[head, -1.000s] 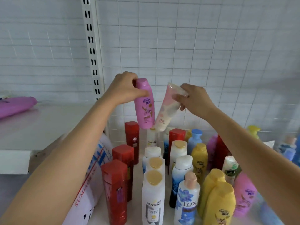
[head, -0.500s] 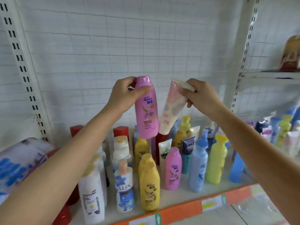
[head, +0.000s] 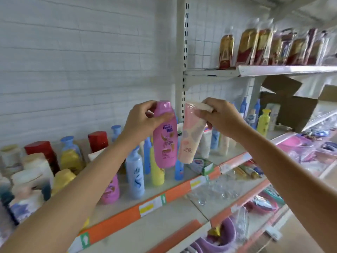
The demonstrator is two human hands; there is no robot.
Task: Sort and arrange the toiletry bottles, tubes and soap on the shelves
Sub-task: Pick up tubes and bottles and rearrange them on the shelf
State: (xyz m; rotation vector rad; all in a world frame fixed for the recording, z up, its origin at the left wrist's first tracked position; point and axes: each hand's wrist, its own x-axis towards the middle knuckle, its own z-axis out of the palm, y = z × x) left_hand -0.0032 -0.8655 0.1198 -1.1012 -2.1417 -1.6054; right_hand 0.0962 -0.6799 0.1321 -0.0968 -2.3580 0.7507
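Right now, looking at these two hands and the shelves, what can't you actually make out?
All in the head view:
- Pink tube: its crimped end is covered by the right hand.
- Pink bottle: the left hand hides part of its cap.
- White bottles at the left edge: blurred, labels unreadable.
- Packets on the upper shelf: print too small and glary.
- Cardboard box: contents out of sight.
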